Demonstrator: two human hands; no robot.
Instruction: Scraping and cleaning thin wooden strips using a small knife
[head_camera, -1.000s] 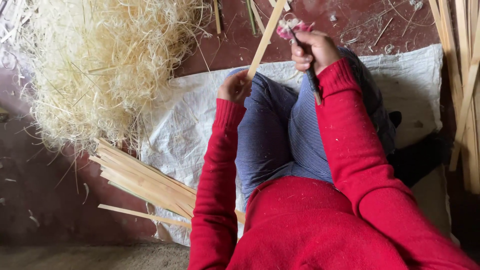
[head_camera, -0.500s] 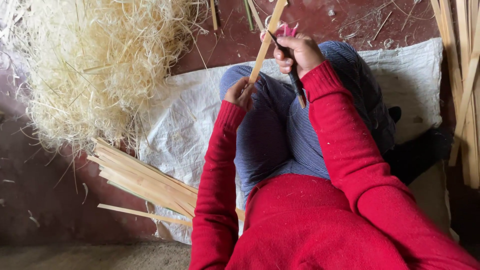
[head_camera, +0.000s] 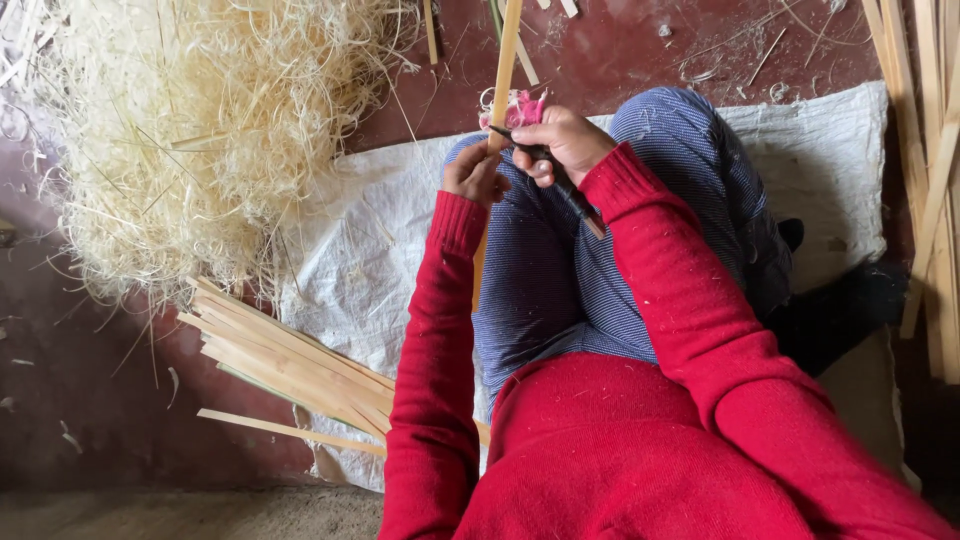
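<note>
Behind the left hand (head_camera: 476, 174), the bamboo strip (head_camera: 507, 62) partly disappears.

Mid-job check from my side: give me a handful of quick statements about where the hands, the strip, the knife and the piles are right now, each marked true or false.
1. The left hand grips a long pale bamboo strip. True.
2. The right hand is empty. False: it holds a dark-handled knife with its blade against the strip.
3. A big heap of pale curly shavings lies at the upper left of the view. True.
4. The bundle of flat pale bamboo slats rests across the person's lap. False: it lies on the floor by the left arm, partly on the white woven sheet.
5. The sleeves are blue. False: they are red.
</note>
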